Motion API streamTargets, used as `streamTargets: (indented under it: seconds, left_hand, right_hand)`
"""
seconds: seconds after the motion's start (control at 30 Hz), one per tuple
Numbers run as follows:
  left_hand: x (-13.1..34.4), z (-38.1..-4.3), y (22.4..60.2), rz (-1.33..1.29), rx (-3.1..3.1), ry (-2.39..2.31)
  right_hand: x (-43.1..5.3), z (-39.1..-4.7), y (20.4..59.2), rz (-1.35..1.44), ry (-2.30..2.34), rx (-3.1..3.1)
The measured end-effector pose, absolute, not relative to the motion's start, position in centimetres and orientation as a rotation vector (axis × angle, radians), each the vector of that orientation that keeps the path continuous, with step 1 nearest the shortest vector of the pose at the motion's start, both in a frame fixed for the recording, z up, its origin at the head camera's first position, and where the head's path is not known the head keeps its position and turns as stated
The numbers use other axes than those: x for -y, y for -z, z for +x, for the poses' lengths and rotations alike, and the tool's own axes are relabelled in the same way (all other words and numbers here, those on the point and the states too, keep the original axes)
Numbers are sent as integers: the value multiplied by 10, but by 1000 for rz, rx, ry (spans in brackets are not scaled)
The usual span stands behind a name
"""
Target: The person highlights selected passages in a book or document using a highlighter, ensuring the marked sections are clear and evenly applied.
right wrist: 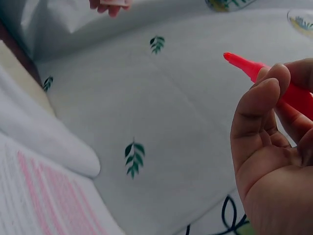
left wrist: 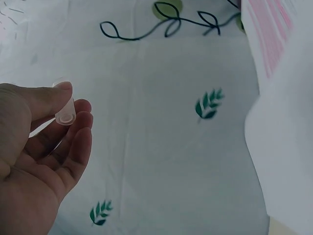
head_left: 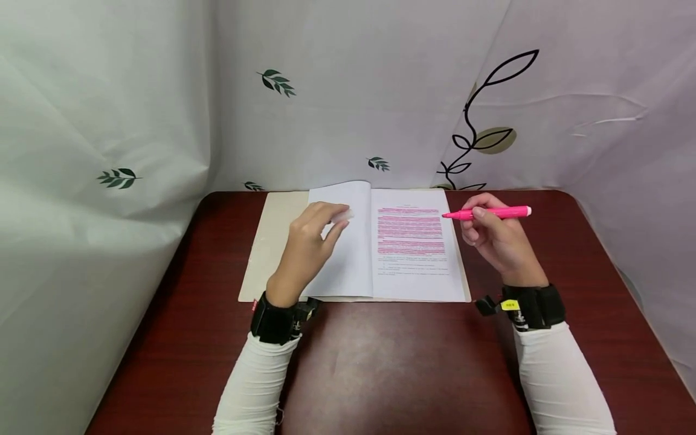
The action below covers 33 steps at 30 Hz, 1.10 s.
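Observation:
A pink highlighter [head_left: 511, 212] is gripped by my right hand [head_left: 502, 241], its bare tip pointing left above the right page's edge. The right wrist view shows the same highlighter [right wrist: 298, 98] between thumb and fingers. My left hand [head_left: 307, 244] pinches a small translucent cap [left wrist: 65, 111] between thumb and fingers, over the left page. Beneath both lies an open booklet [head_left: 348, 272]; its left page is blank where it shows, and its right page [head_left: 418, 287] has printed lines, the upper ones marked in pink. The lowest printed lines are unmarked.
The booklet lies near the back of a dark red-brown table [head_left: 402, 362]. A white curtain [head_left: 337, 109] with leaf prints hangs right behind the table and along both sides. The booklet's cream cover [head_left: 269, 241] shows at the left.

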<state>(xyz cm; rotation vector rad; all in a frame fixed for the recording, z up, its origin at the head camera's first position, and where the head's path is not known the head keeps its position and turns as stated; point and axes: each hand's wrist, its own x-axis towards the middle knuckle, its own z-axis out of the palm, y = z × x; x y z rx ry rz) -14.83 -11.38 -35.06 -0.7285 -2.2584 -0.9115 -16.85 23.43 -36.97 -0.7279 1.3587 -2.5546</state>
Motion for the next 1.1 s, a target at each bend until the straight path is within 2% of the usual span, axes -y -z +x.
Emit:
streamTargets:
  seconds: [0.47, 0.8, 1.1]
  left_hand:
    - [77, -139, 338, -896, 2156, 1006]
    - [65, -131, 337, -964, 2139, 995]
    - [59, -126, 335, -997, 2127, 964]
  right_hand:
    - [-203, -154, 343, -794, 2634, -1284]
    - [-186, -141, 340, -726, 2506, -1648]
    - [-178, -137, 340, -789, 2452, -1668]
